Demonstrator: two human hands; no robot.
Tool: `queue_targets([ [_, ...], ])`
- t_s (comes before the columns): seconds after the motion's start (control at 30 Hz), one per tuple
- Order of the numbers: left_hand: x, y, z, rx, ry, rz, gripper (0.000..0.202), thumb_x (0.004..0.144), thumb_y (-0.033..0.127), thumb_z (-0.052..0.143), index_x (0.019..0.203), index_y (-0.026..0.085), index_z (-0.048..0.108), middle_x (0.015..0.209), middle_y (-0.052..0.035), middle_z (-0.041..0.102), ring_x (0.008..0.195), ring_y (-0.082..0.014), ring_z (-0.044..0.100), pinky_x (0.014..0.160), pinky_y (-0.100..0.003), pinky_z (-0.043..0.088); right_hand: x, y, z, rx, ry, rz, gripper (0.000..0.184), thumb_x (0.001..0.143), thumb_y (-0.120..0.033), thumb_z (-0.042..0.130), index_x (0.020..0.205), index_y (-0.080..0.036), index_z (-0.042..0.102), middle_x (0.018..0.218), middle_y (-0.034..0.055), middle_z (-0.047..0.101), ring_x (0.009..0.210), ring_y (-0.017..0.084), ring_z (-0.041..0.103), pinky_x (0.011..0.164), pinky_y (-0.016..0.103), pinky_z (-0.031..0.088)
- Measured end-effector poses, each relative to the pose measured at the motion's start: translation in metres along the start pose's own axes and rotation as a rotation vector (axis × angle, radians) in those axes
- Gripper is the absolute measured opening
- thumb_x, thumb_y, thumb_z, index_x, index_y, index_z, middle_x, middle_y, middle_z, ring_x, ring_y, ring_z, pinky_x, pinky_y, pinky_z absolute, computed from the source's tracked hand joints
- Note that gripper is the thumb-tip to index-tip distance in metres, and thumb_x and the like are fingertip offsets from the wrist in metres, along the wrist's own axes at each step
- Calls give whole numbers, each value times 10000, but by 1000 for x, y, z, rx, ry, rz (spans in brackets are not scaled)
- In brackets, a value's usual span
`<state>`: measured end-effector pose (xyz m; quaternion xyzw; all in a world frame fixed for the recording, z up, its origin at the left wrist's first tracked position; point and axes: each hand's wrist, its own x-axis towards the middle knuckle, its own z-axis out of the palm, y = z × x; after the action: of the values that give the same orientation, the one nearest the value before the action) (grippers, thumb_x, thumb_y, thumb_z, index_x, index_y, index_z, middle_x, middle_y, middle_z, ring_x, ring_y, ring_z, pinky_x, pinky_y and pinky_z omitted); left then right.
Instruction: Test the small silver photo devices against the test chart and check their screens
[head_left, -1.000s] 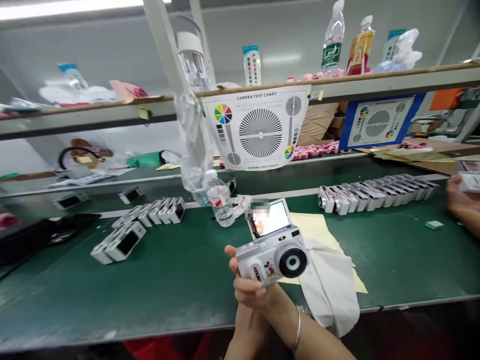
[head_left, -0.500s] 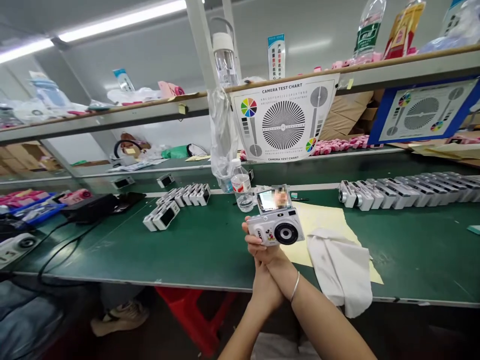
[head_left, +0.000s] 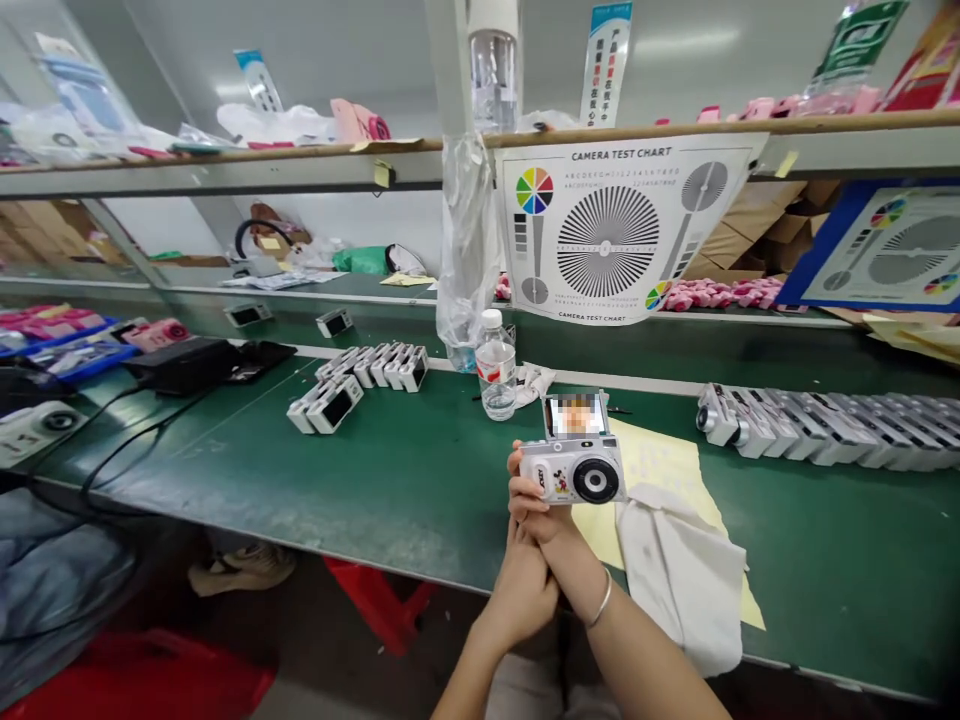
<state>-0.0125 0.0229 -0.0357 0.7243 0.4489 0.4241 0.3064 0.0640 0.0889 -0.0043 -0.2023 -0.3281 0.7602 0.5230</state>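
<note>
You've got the white Mickey camera (head_left: 571,472) held up over the yellow paper (head_left: 660,470), screen (head_left: 575,415) flipped up, right hand (head_left: 534,515) closed around its bottom, left hand (head_left: 521,590) clasped beneath. Cloth (head_left: 679,575) just beside, water bottle (head_left: 495,368) and more cameras (head_left: 825,430) on the green bench (head_left: 420,500) beyond.

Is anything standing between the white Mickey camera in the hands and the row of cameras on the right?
Nothing upright stands in the way. Only a flat yellow paper sheet lies on the green bench between the white Mickey camera and the row of cameras; the white cloth lies nearer the front edge.
</note>
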Motion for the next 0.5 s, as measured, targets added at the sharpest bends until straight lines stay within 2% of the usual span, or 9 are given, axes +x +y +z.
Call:
queue_targets([
  [0.07, 0, -10, -16, -161, 94, -84, 286, 836, 342, 543, 988, 173, 716, 1235, -147, 645, 1216, -338, 563, 1063, -501, 436, 0, 2, 0, -22, 16, 37, 298, 963, -393, 532, 1121, -148, 593, 971, 44, 646, 682, 109, 614, 576, 251, 534],
  [0.17, -4, -18, -50, -393, 290, -194, 462, 913, 492, 434, 1211, 182, 605, 1297, -150, 600, 1212, -308, 573, 1059, -491, 436, 2, 8, 2, -115, 32, 127, 298, 967, -405, 519, 1082, -141, 597, 890, 22, 637, 595, 82, 574, 511, 216, 496],
  [0.27, -5, -5, -83, -564, 427, -200, 658, 915, 655, 238, 1383, 233, 429, 1412, -126, 510, 1283, -295, 520, 1079, -474, 417, 1, 16, 9, -268, 56, 189, 289, 948, -403, 548, 1048, -138, 603, 828, 10, 636, 570, 88, 563, 517, 228, 486],
  [0.33, -1, 10, -100, -674, 474, -169, 790, 856, 758, 174, 1425, 248, 371, 1445, -115, 479, 1303, -309, 496, 1079, -471, 411, -3, 18, 15, -387, 98, 158, 283, 865, -394, 646, 1014, -156, 608, 785, 3, 643, 593, 117, 570, 550, 246, 478],
  [0.4, 5, 23, -110, -1017, 521, -167, 906, 732, 845, 378, 1400, 234, 421, 1369, -129, 548, 1262, -357, 516, 1072, -499, 396, -9, 18, 20, -501, 169, 73, 367, 734, -368, 756, 1028, -201, 613, 882, 14, 674, 754, 178, 610, 661, 269, 490],
  [0.43, 8, 26, -112, -1103, 532, -179, 910, 692, 835, 476, 1367, 226, 462, 1311, -128, 589, 1233, -359, 535, 1066, -489, 397, -12, 18, 21, -549, 199, 37, 386, 707, -371, 765, 1031, -214, 626, 965, 28, 683, 854, 208, 614, 732, 282, 490],
  [0.5, 11, 24, -112, -1160, 542, -240, 827, 682, 780, 582, 1274, 203, 551, 1272, -125, 609, 1195, -341, 553, 1053, -449, 402, -17, 18, 17, -623, 228, 6, 384, 727, -438, 719, 1035, -216, 658, 1002, 61, 699, 934, 259, 613, 795, 316, 485],
])
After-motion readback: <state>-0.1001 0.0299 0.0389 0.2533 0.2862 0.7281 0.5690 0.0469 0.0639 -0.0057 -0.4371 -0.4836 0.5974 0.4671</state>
